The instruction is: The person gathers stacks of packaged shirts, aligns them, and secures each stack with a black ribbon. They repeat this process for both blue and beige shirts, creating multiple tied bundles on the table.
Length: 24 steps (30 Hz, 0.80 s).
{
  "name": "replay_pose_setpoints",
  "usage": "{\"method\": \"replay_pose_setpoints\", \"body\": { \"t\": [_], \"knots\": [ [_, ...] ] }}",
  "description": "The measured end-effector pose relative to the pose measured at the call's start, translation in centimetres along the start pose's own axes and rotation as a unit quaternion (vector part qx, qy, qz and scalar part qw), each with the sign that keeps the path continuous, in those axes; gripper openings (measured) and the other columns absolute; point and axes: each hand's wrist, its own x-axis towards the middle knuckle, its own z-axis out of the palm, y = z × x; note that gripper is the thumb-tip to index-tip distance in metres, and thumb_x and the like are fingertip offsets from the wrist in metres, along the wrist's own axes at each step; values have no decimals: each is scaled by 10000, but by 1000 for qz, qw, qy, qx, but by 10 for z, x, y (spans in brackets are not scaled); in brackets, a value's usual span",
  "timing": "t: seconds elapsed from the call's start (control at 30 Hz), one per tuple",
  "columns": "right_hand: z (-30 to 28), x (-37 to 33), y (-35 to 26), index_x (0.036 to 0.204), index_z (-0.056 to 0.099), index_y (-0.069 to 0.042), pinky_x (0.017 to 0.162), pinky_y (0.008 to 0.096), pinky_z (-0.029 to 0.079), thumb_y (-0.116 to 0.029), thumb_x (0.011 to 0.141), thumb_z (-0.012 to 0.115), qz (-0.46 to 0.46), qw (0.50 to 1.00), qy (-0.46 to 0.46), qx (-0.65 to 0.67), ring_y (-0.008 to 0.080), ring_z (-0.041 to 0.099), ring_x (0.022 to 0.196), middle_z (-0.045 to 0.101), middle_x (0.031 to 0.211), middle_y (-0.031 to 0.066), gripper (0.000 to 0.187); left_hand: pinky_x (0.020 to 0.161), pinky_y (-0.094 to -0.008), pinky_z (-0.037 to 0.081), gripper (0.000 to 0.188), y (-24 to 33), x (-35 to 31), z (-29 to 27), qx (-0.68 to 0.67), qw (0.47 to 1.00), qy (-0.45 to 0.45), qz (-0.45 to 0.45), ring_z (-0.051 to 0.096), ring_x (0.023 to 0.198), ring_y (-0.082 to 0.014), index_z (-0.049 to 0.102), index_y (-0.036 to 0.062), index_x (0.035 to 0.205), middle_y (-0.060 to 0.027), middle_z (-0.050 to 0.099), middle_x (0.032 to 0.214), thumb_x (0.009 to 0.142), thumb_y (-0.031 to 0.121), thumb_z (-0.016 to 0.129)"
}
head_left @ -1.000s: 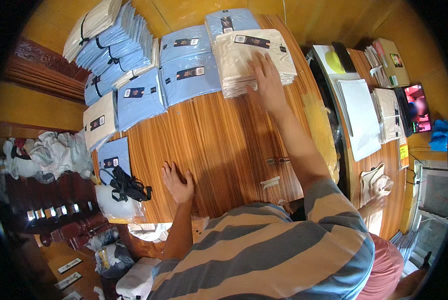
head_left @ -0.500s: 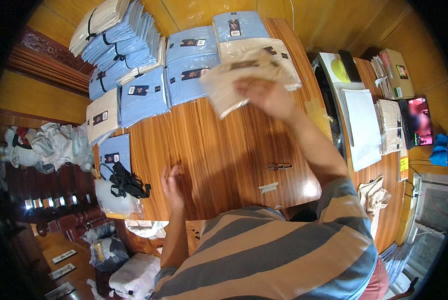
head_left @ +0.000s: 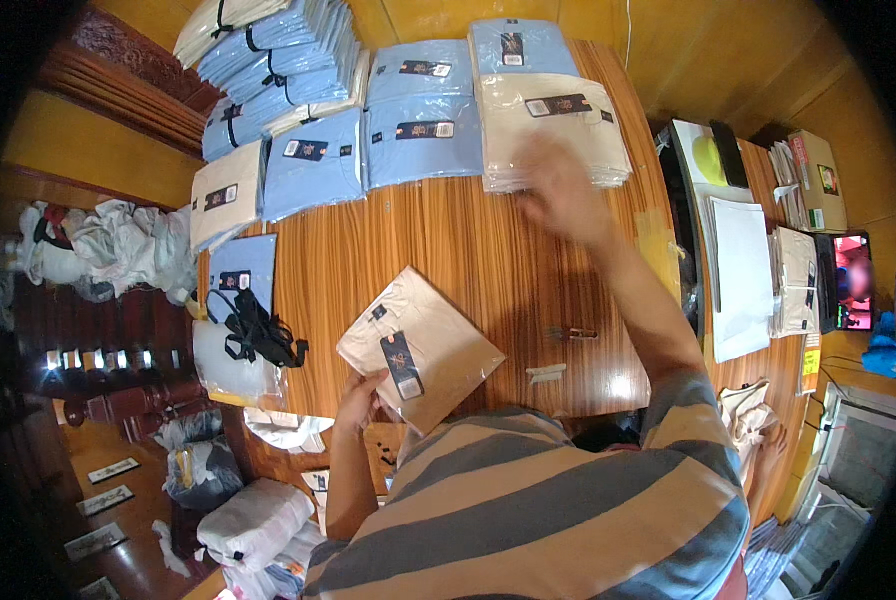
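Observation:
My left hand [head_left: 360,402] grips the lower left edge of a beige folded garment in a clear bag [head_left: 455,352], with a dark tag on it. The packet lies tilted over the table's front, close to my body. Farther off, my right hand [head_left: 566,190] is at the front edge of a stack of bagged beige garments [head_left: 553,100]. Motion smears its fingers, so their grip cannot be made out. Bagged blue garments [head_left: 423,135] lie in piles left of that stack.
Tall bundles of blue packets tied with black bands [head_left: 278,70] stand at the back left. Black straps [head_left: 263,335] lie at the left edge. Thread snips [head_left: 576,333] and a pale strip [head_left: 545,373] rest on the table. Another person's hand [head_left: 770,445] touches beige cloth at right.
A beige packet was in my right hand over the stack; now my left hand holds one near the front edge. My right hand is empty of that packet. The view has shifted slightly.

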Motion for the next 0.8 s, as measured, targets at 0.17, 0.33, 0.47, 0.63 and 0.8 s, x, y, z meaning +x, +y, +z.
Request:
{"method": "replay_pose_setpoints", "body": {
  "t": [0.17, 0.33, 0.47, 0.63, 0.8],
  "knots": [
    [23, -21, 67, 1203, 689, -42, 1058, 414, 517, -109, 873, 676, -7, 996, -63, -60, 305, 639, 1244, 692, 1290, 152, 337, 1060, -397, 509, 615, -11, 28, 11, -72, 990, 19, 118, 632, 1249, -262, 454, -20, 1476, -165, 622, 1391, 1056, 408, 591],
    [2, -4, 10, 1146, 714, -47, 879, 393, 607, -107, 856, 671, -56, 996, 7, -69, 292, 725, 1029, 733, 1215, 110, 299, 1067, -386, 497, 866, -7, 27, 13, -135, 982, -20, 134, 598, 1296, -278, 363, 19, 1564, -170, 531, 1497, 1036, 705, 351],
    [-17, 14, -76, 1149, 716, -54, 881, 394, 608, -101, 869, 645, -175, 979, 101, -2, 245, 712, 1016, 733, 1193, 82, 293, 1019, -405, 532, 1072, -4, 32, -14, -193, 969, -128, 82, 623, 1264, -270, 399, -20, 1521, -181, 558, 1472, 933, 867, 273],
    [-8, -6, -138, 1129, 718, -60, 1034, 403, 548, -129, 870, 633, -262, 950, 14, 169, 267, 674, 1128, 716, 1192, 94, 281, 990, -438, 557, 1125, 27, 19, -6, -257, 939, -225, 36, 674, 1182, -292, 412, -33, 1498, -172, 636, 1380, 887, 906, 307],
    [28, -46, -144, 1050, 701, -74, 1139, 413, 447, -146, 860, 628, -196, 956, -139, 168, 287, 600, 1260, 675, 1190, 115, 217, 1002, -424, 553, 660, -11, 37, -23, -122, 986, -81, 80, 692, 1135, -282, 502, -31, 1418, -150, 688, 1290, 998, 459, 638]
  ]
}}
